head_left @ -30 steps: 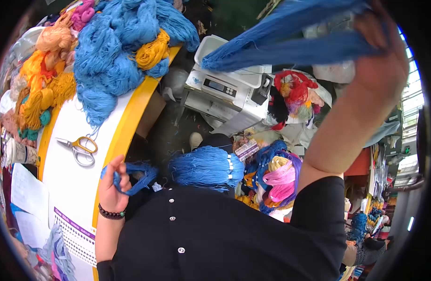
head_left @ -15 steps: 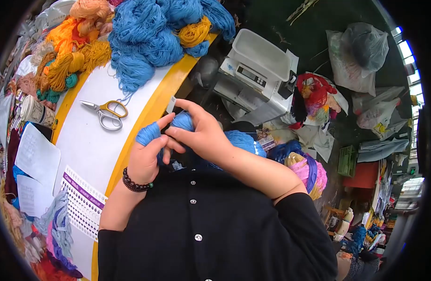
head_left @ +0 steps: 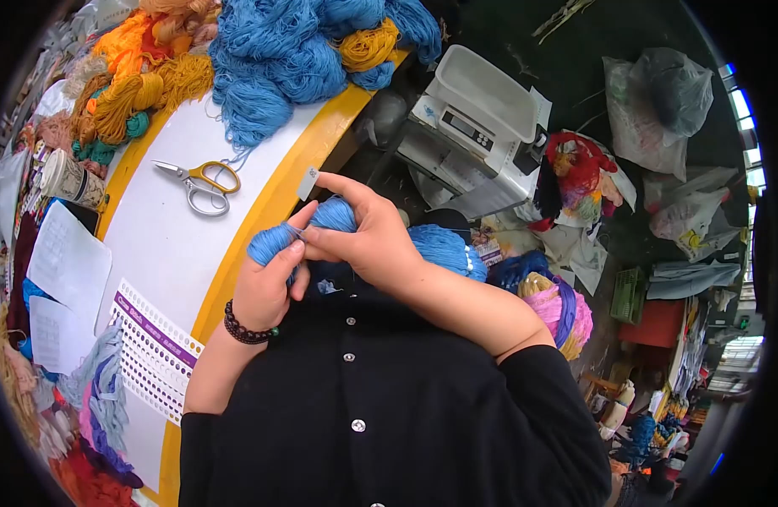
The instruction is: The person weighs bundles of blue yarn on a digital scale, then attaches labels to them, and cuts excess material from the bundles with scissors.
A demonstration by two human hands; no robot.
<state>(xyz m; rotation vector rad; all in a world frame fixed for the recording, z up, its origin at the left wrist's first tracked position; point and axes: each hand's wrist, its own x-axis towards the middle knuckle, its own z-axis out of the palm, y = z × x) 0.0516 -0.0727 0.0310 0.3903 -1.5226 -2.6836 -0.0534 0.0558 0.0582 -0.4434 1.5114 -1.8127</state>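
A small hank of blue thread [head_left: 333, 215] is held between both hands, just past the table's yellow edge. My left hand [head_left: 266, 286], with a dark beaded bracelet at the wrist, is closed around its left end. Thumb and fingers of my right hand [head_left: 376, 232] are closed on it near the narrow middle, their tips meeting those of my left hand. A small pale tag [head_left: 308, 183] with dark print sticks up at my right index fingertip. Scissors [head_left: 199, 184] with one yellow and one silver handle lie on the white tabletop [head_left: 165, 241].
Blue thread [head_left: 275, 63] is heaped at the table's far end beside orange and mustard hanks [head_left: 131, 101]. A Cross Stitch card [head_left: 156, 351] and white paper sheets [head_left: 68, 258] lie left. Right of the table stands a scale [head_left: 482, 101]; a larger blue hank [head_left: 448, 251] sits behind my right forearm.
The view has shifted slightly. My left fingers have drawn in, and both hands' fingertips now meet at the hank's middle. The tag at my right index finger shows more fully.
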